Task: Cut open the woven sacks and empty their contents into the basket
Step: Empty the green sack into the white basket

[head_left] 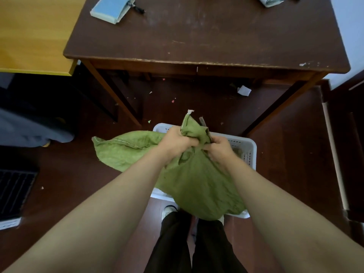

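L grip & R grip both clenched on bunched green sack, held above white basket on floor, near brown surface.

No text, label, brand, number or sign can be read on anything in view.

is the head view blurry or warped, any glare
Head view: wide-angle warp bows the table edge; dim, even light, no harsh glare; the sack, left hand and right hand look slightly soft; the floor under the table is dark.
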### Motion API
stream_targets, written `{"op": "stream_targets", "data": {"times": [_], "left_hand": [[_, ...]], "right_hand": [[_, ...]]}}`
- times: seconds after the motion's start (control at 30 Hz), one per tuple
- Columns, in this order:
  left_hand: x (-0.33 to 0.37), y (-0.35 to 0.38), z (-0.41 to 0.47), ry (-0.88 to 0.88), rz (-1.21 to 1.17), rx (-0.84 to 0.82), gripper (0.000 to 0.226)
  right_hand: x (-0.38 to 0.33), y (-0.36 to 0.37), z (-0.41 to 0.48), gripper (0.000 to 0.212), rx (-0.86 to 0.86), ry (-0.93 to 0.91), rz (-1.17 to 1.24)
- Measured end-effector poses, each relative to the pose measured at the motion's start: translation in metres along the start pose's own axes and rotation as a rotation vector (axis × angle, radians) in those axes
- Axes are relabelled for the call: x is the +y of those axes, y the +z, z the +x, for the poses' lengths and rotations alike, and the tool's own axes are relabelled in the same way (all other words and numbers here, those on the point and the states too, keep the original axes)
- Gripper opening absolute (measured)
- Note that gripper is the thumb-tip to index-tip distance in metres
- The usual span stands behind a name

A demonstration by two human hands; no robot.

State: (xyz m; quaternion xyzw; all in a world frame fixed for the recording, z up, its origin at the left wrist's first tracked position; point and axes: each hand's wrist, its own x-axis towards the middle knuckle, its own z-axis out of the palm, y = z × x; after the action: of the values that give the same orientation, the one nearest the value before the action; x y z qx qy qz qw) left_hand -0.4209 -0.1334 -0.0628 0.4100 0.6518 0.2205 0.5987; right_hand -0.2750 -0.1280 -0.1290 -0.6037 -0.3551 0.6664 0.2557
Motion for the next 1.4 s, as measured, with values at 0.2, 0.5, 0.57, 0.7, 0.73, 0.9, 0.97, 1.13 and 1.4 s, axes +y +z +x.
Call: {"op": "stream_targets", "data": {"times": [0.2, 0.5, 0.57, 0.7, 0.73, 0.9, 0.97, 1.13, 1.4], "left_hand": [[-0.037, -0.046, 0.015, -0.175, -0.434, 0.19, 0.047], [-0.072, -0.041, 0.018, -0.098, 0.677, 0.253, 0.029], [-0.041, -0.044, 0.021, -0.123, 0.226, 0.415, 0.029], [0.035, -0.057, 0.008, -0.069, -0.363, 0.461, 0.035], [0.045, -0.058, 0.004, -0.07, -0.416, 0.466, 0.034], [0.061, -0.049, -0.019, -0.179, -0.759, 0.145, 0.026], [0.054, -0.052, -0.021, -0.224, -0.799, 0.148, 0.031], [0.038, -0.057, -0.023, -0.295, -0.807, 0.26, 0.03], [-0.051, -0.062, -0.027, -0.116, 0.19, 0.763, 0.071]], "right_hand": [[0.0, -0.018, -0.001, 0.035, 0.152, 0.121, 0.173], [-0.023, -0.015, 0.008, 0.034, 0.272, 0.071, 0.191], [-0.036, -0.014, 0.01, 0.035, 0.295, 0.036, 0.215], [-0.044, -0.007, 0.007, 0.034, 0.301, 0.002, 0.337], [-0.046, -0.004, 0.005, 0.032, 0.31, -0.002, 0.354], [-0.076, -0.003, 0.004, 0.028, 0.413, -0.116, 0.288], [-0.082, -0.006, 0.008, 0.027, 0.44, -0.141, 0.226], [-0.074, 0.0, 0.007, 0.022, 0.432, -0.121, 0.031], [-0.021, 0.021, -0.008, 0.024, 0.3, 0.075, 0.002]]}}
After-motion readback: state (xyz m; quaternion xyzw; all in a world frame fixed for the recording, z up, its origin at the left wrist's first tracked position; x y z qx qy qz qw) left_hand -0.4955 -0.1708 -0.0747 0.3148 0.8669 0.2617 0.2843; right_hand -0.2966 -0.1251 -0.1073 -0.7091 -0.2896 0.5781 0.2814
